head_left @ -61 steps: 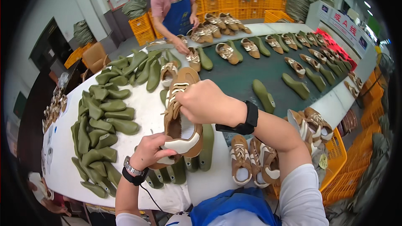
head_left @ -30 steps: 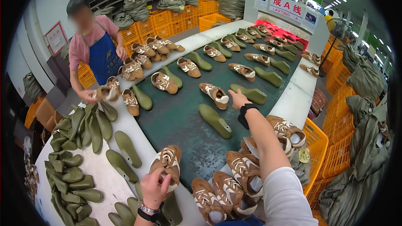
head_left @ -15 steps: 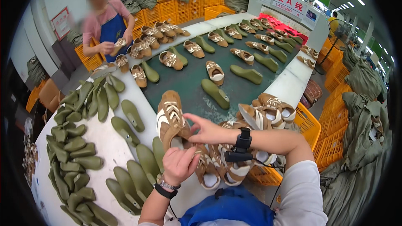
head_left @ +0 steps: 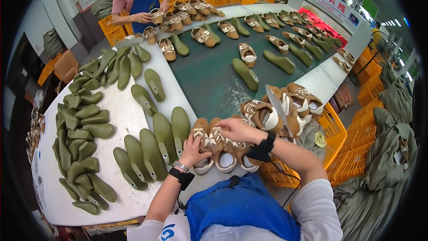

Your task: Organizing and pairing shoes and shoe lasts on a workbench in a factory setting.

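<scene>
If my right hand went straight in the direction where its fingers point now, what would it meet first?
The right hand points left across a middle brown shoe. Beyond that, it would probably meet the leftmost near shoe first, though the hand's height is hard to judge.

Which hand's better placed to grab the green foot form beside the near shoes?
Probably your left hand: it touches the leftmost near shoe, close to that form. Your right hand sits farther right, on the next shoe.

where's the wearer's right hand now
In the head view, the wearer's right hand is just right of and below centre, over the row of brown shoes, right of the left hand.
</scene>
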